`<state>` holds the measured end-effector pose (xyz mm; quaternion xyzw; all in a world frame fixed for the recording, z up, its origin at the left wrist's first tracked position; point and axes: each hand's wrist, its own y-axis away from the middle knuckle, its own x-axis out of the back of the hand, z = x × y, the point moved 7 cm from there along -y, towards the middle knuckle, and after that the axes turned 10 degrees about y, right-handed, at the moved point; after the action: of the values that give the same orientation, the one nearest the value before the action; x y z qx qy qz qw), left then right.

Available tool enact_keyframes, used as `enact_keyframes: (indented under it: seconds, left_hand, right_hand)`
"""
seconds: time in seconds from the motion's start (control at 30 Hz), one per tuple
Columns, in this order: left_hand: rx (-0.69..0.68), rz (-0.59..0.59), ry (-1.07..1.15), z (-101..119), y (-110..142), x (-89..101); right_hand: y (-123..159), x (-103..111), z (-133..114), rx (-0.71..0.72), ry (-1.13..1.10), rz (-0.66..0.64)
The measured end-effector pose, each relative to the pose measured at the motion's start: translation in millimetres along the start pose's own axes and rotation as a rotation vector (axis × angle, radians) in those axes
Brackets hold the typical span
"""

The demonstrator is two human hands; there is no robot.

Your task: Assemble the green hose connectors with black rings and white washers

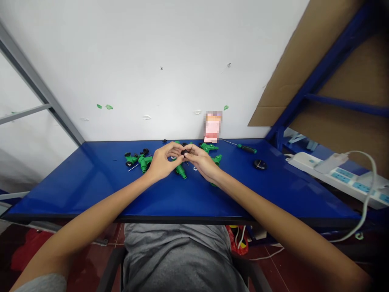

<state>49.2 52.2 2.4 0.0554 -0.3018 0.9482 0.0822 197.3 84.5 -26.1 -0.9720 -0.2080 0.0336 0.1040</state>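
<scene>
Pinching a small black plastic part [184, 152], the left hand [164, 161] and right hand [202, 161] meet above the middle of a blue table [91, 190], fingertips [191, 149] clamped on it. Green plastic fittings [180, 171] lie around them, those at 9 o'clock already carrying black pieces. A green-handled screwdriver [246, 149] lies at 2 o'clock, a black disc [260, 164] at 3 o'clock.

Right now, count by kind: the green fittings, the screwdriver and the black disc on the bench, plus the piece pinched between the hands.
Green plastic fittings: 5 clear, more possibly hidden behind the hands
Green-handled screwdriver: 1
Black disc: 1
Small black piece: 1
Total: at least 8
</scene>
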Motion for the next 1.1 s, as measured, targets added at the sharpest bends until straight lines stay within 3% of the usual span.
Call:
enact_keyframes:
  seconds: [0.17,0.43,0.73,0.9,1.1]
  left_hand:
    - [-0.05,0.006,-0.022,11,1,-0.6]
    - [-0.037,-0.042,-0.086,13,0,-2.9]
    - [-0.236,-0.106,-0.434,14,5,-6.0]
    - [-0.325,-0.052,-0.662,10,10,-4.3]
    - [-0.358,-0.147,-0.705,19,8,-8.6]
  right_hand:
    - [1,3,-2,0.022,0.04,0.019]
    - [-2,14,-17,0.174,0.258,0.041]
    - [2,9,-10,0.084,0.193,0.046]
    - [2,11,-10,0.054,0.111,0.104]
    - [-2,24,-14,0.091,0.145,0.16]
